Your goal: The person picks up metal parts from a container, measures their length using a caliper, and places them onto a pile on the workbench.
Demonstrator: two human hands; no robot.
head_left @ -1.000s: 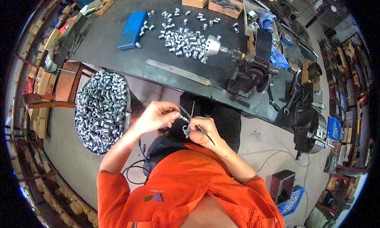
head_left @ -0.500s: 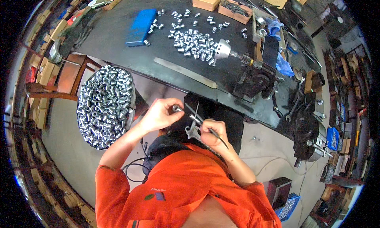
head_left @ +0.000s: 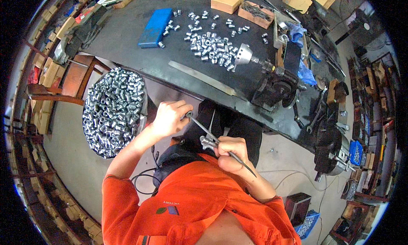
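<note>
Thin metal rod runs 10-to-4 o'clock btw hands: left hand pinches its upper end, right hand fisted round mid-shaft w/ small metal fitting at 10.

Dark workbench: blue box, scattered metal sleeves, steel strip, wooden boxes

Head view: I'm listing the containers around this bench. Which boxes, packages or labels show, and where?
Wooden box: far bench edge, tan, square.
Flat blue box: bench, left of the loose sleeves, long rectangle.
Stacked cartons: left shelves, brown.
Blue crate: floor, lower right, holding metal parts.
Small emblem: orange shirt, green and blue.
</note>
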